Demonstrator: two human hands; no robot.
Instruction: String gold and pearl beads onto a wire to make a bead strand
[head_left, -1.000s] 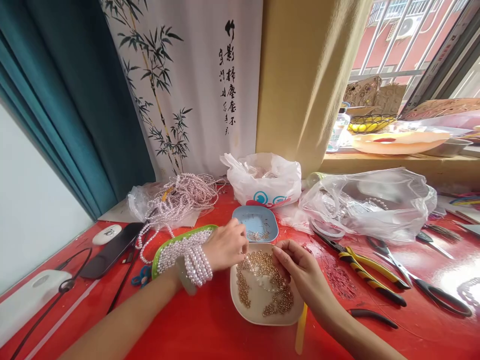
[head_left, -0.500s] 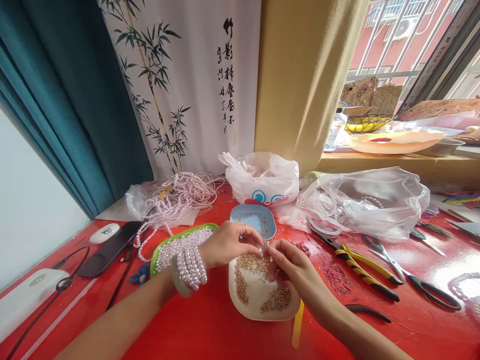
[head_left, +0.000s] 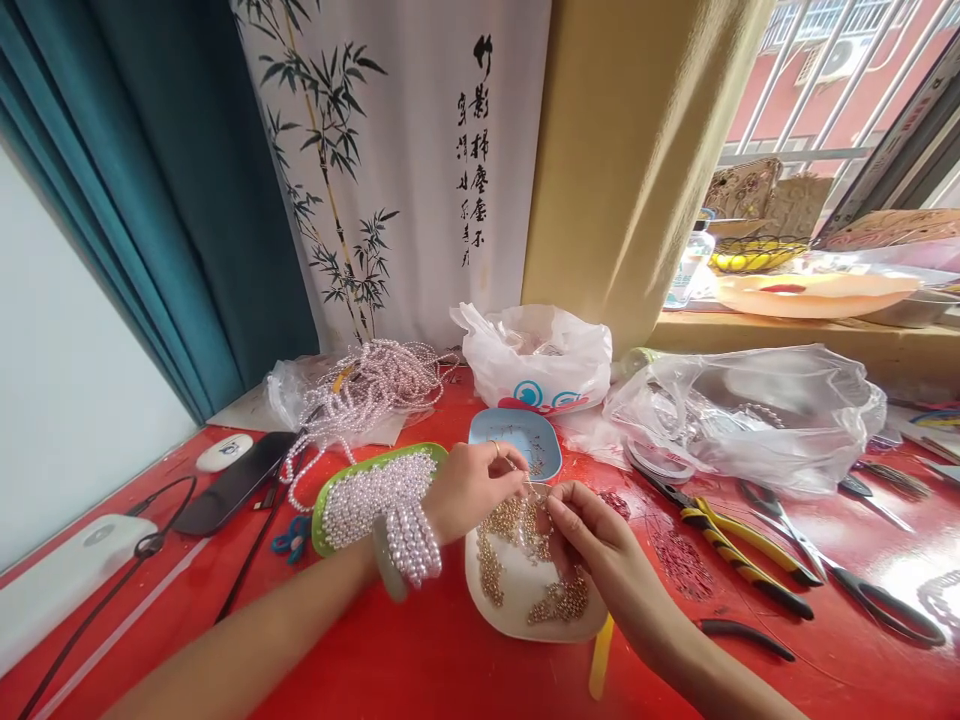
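Note:
My left hand (head_left: 472,488) is closed in a pinch above the far rim of a cream dish (head_left: 517,580). It wears a ring and several strands of pearl bracelet (head_left: 412,540) beside a pale bangle (head_left: 391,558). Facing it, my right hand (head_left: 600,535) pinches with thumb and forefinger, a small gap away. Whatever thin or tiny thing sits between the fingertips is too small to name. Below them, small gold beads (head_left: 560,600) lie in loose heaps in the dish. To the left, a green tray (head_left: 321,520) holds many pearl beads (head_left: 360,500), partly behind my left wrist.
Behind the hands stands a blue dish (head_left: 480,430) with small pins. Yellow-black pliers (head_left: 727,560), scissors (head_left: 847,580) and red scraps (head_left: 679,560) lie right. Plastic bags (head_left: 540,350) and tangled pearl strings (head_left: 375,385) are at the back. A phone (head_left: 232,490) lies left.
The view has shifted, so everything sits a little further right. My fingertips have drawn slightly apart, the right hand moving away from the left.

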